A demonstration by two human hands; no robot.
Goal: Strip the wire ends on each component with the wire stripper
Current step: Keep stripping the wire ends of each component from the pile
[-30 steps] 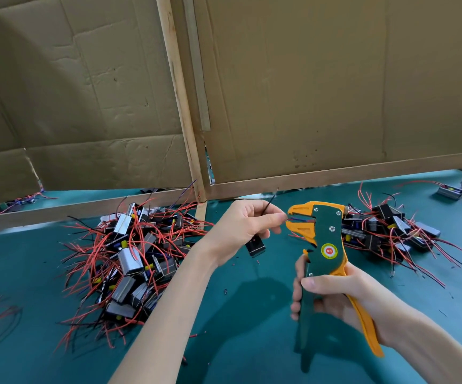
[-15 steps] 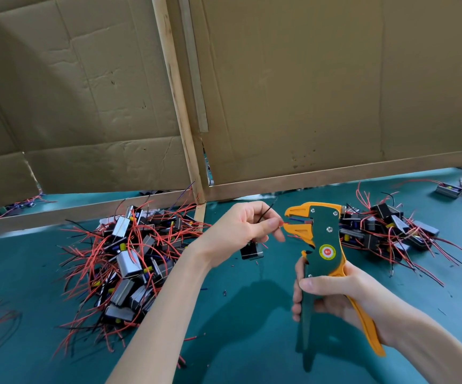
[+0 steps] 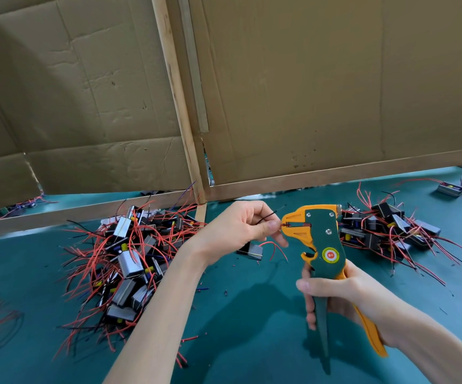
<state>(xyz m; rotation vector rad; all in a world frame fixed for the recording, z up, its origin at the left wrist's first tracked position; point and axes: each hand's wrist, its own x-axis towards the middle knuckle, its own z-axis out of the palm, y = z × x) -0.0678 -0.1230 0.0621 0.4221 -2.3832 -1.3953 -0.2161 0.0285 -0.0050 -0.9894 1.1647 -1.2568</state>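
Left hand (image 3: pixel 235 227) pinching the red wire (image 3: pixel 284 225) feeds its end squarely into the wire stripper (image 3: pixel 317 236), whose handles the right hand (image 3: pixel 343 292) clasps, ready to squeeze

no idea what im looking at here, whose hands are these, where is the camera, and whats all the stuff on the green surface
The camera sits on a person's head, looking down at their own bare hands. The right hand grips a green and orange wire stripper. The left hand pinches a red wire into the tool's mouth; the small component hangs below that hand. On the green table lie two heaps of similar components: a big pile on the left, a smaller pile on the right. Cardboard panels stand behind.
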